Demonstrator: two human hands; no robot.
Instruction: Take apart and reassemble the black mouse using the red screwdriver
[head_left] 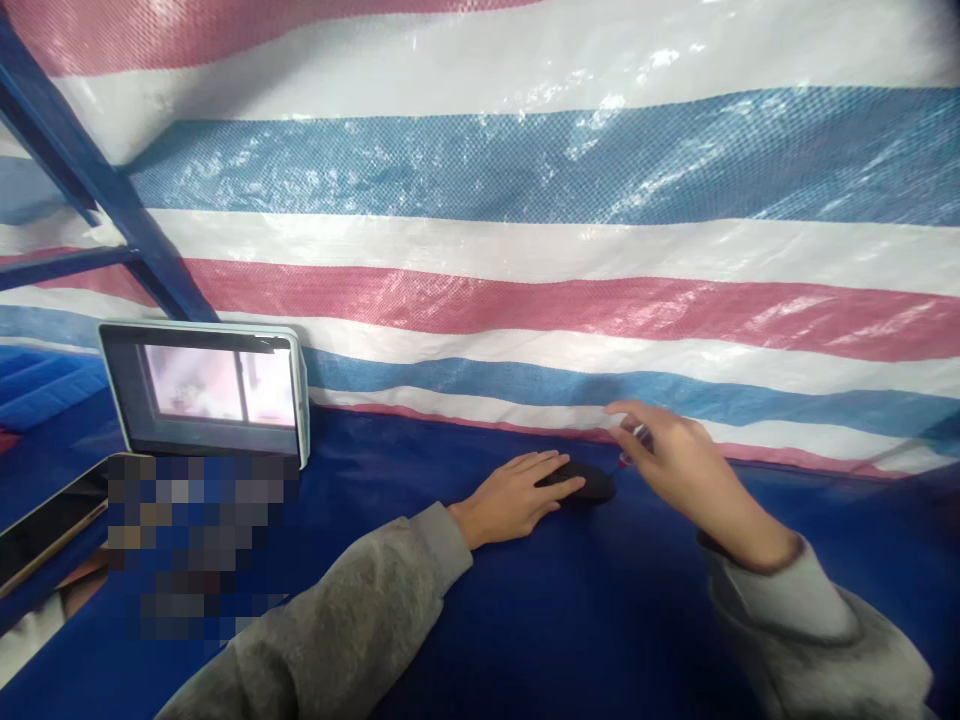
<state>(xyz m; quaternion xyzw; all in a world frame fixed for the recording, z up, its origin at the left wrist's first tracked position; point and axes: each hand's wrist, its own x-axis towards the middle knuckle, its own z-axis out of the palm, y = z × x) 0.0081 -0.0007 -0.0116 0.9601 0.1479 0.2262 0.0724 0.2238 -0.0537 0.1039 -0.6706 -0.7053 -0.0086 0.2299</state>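
A black, rounded object that looks like a computer mouse [598, 484] lies on the dark blue surface. My left hand [514, 498] holds it from the left, with the thumb and fingertips over its near end. Just right of the mouse, my right hand [664, 450] is raised with its fingers curled. Between the thumb and fingers it pinches a small dark object with a red tip [622, 461]. Most of that object is hidden by the hand, so its kind does not show.
A tablet [217, 390] in a pale case stands propped up at the left with its screen lit. A phone [56, 515] lies in front of it, beside a pixelated patch. Striped plastic sheeting [480, 170] hangs behind the blue surface [570, 620]. Blue metal bars [112, 200] rise at the far left.
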